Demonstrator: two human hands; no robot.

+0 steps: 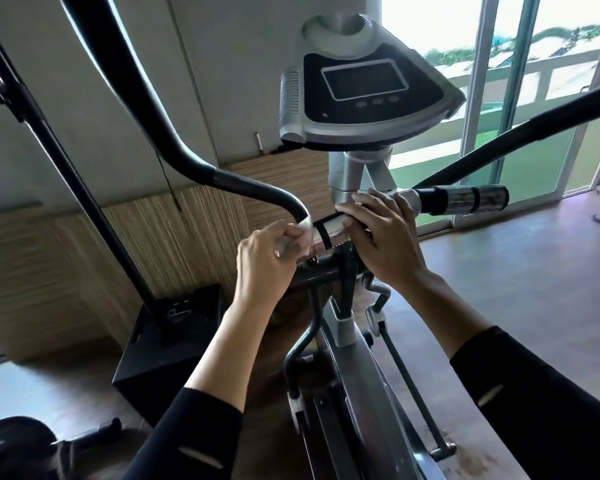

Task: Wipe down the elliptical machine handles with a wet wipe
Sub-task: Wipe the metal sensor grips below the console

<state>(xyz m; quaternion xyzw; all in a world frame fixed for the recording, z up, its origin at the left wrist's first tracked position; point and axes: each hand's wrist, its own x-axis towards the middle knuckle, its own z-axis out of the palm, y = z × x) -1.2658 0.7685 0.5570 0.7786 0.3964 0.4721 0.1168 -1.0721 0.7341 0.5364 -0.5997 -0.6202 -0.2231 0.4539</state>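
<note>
- Left hand, about 9 o'clock from frame centre: I see its fingers curled together and pinching the wet wipe against the bar.
- Wet wipe: thin, translucent white, crumpled. It is wrapped over the left handle where the tube's matte grey-black sleeve ends.
- Left handle: a round tube, glossy black higher up, sweeping in a long curve from 11 o'clock down to the hand.
- Just at 3 o'clock of the wipe sits a chrome sensor plate, smooth and mirror-bright, edged by a black band.
- Right hand, at 3 o'clock of that plate: fingers nearly straight, slightly apart, laid across the bar beside the silver stem. Nothing is held in it.
- Right handle: a short, straight black cylinder with chrome bands, pointing toward 3 o'clock from the stem.
- Console, at 12 o'clock: a rounded black face with a silver plastic rim, a dark rectangular screen and three small oval buttons.
- Black box on the wood-look floor at 8 o'clock, square-edged and matte.
- Both sleeves are black, smooth fabric.
</note>
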